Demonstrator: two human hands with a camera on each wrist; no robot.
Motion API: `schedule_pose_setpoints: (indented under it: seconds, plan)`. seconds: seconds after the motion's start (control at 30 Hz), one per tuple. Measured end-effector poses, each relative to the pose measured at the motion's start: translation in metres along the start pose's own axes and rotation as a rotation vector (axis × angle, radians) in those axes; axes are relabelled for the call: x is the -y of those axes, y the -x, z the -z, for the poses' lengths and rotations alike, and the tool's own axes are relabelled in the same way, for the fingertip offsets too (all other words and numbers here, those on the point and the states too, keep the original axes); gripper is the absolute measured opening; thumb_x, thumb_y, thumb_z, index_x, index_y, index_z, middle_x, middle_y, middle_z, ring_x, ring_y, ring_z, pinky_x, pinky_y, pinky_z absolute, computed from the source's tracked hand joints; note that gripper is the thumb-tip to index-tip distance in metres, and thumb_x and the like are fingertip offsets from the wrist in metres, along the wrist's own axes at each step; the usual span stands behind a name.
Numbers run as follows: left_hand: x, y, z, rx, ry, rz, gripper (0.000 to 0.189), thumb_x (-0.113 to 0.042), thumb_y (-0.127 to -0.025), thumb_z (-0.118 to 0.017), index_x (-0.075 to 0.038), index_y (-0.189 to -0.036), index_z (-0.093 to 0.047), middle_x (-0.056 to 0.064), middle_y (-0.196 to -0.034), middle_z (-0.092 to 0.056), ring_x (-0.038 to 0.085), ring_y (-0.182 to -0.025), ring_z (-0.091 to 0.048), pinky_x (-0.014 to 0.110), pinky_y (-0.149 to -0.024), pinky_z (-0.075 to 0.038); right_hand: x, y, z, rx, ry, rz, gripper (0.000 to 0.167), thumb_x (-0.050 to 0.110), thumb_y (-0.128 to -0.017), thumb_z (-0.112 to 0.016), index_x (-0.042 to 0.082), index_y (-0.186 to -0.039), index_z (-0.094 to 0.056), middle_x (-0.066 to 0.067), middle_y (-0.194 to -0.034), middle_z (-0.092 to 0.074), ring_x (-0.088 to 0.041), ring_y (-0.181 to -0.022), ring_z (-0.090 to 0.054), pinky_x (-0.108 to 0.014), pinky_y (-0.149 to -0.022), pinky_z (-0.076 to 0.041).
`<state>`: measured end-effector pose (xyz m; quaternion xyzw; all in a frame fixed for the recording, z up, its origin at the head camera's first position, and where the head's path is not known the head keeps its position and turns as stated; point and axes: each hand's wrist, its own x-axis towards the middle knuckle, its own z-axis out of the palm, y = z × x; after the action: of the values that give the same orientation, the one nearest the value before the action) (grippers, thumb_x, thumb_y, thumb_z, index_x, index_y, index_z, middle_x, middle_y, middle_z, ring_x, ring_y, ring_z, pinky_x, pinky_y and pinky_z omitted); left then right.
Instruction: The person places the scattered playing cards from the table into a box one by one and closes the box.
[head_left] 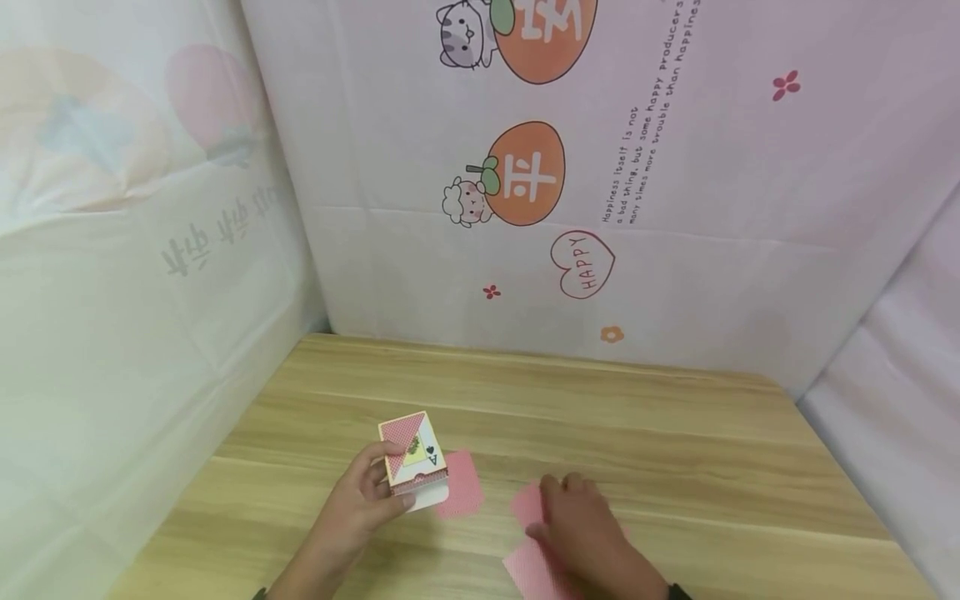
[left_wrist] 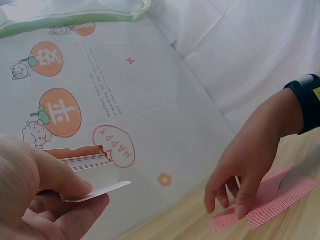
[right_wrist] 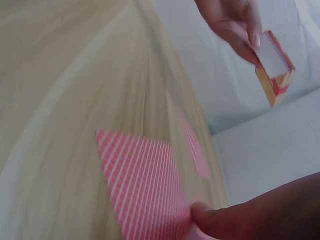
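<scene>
My left hand (head_left: 362,492) grips a playing-card box (head_left: 414,450) above the table, its front printed with an ace. Its flap hangs open, and in the left wrist view the edges of stacked cards (left_wrist: 87,162) show inside. Over to the right, my right hand (head_left: 581,517) bends its fingers and thumb down onto a red-patterned playing card (head_left: 527,506) and pinches its edge. Another playing card (head_left: 536,571) lies close by, partly under that hand. Beneath and right of the box, a further playing card (head_left: 467,483) lies face down.
The wood-grain table (head_left: 675,433) carries the cards. A white printed cloth (head_left: 420,267) hangs along its back edge, with further white cloth at the left (head_left: 150,350) and right (head_left: 900,333). A dark band (left_wrist: 305,107) circles the right wrist.
</scene>
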<state>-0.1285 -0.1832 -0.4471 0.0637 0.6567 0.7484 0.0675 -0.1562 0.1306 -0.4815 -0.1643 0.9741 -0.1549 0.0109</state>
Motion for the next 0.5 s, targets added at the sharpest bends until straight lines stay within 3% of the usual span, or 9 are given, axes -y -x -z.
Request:
schedule_pose_setpoints:
  seconds: [0.23, 0.37, 0.5]
  plan:
    - [0.001, -0.001, -0.001, -0.018, -0.002, 0.007, 0.064, 0.007, -0.084, -0.072, -0.003, -0.137, -0.038, 0.019, -0.133, -0.056, 0.03, -0.115, -0.061, 0.033, -0.092, -0.057, 0.02, -0.003, 0.009, 0.152, -0.078, 0.116, 0.052, 0.005, -0.085, -0.075, 0.005, -0.133, -0.056, -0.02, -0.111, -0.062, -0.039, -0.102, -0.06, -0.053, -0.083, -0.055]
    - [0.001, -0.001, -0.001, -0.015, -0.003, 0.007, 0.064, 0.006, -0.084, -0.072, -0.003, -0.137, -0.038, 0.019, -0.133, -0.056, 0.029, -0.115, -0.061, 0.032, -0.092, -0.057, 0.024, -0.008, 0.012, 0.208, -0.123, 0.097, 0.051, -0.005, -0.083, -0.069, 0.008, -0.131, -0.058, -0.016, -0.106, -0.06, -0.034, -0.1, -0.058, -0.048, -0.078, -0.053]
    - [0.002, -0.001, 0.0, -0.011, -0.011, 0.014, 0.062, 0.004, -0.085, -0.072, -0.003, -0.137, -0.039, 0.022, -0.135, -0.054, 0.03, -0.116, -0.061, 0.032, -0.093, -0.056, 0.023, -0.008, 0.014, 0.225, -0.134, 0.087, 0.053, -0.004, -0.079, -0.072, 0.01, -0.128, -0.059, -0.012, -0.103, -0.058, -0.027, -0.095, -0.056, -0.039, -0.071, -0.049]
